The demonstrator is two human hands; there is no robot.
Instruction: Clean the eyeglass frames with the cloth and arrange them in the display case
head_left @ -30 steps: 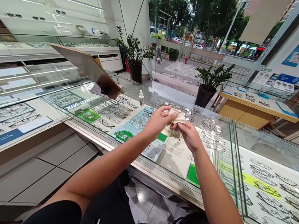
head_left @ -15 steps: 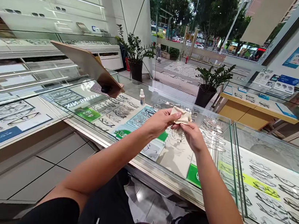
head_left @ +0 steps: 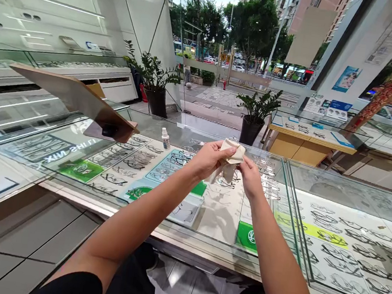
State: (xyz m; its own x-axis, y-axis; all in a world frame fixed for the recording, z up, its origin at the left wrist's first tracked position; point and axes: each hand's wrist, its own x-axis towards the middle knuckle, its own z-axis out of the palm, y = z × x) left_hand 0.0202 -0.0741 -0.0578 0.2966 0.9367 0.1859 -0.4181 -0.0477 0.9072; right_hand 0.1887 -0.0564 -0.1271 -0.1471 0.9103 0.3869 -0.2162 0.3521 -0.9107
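My left hand (head_left: 212, 159) is closed on a cream cloth (head_left: 232, 152), its thumb pressed on top. At the cloth's right edge, my right hand (head_left: 251, 176) pinches with its fingers close together; what exactly they grip is too small to make out. Part of the cloth hangs below the fingers. Both hands are above a glass display counter (head_left: 205, 237) with rows of eyeglasses inside. A small white spray bottle (head_left: 165, 139) stands upright on the glass, left of my hands.
A tilted wooden-edged board or mirror (head_left: 76, 97) stands on the counter at the left. Beyond the counter are two potted plants (head_left: 155, 98) and a wooden display table (head_left: 298, 141). More glass-topped cases extend right and left.
The view has turned a little to the right. The cloth is bunched differently, with more of it hanging below my hands, and my right hand has shifted slightly at its edge.
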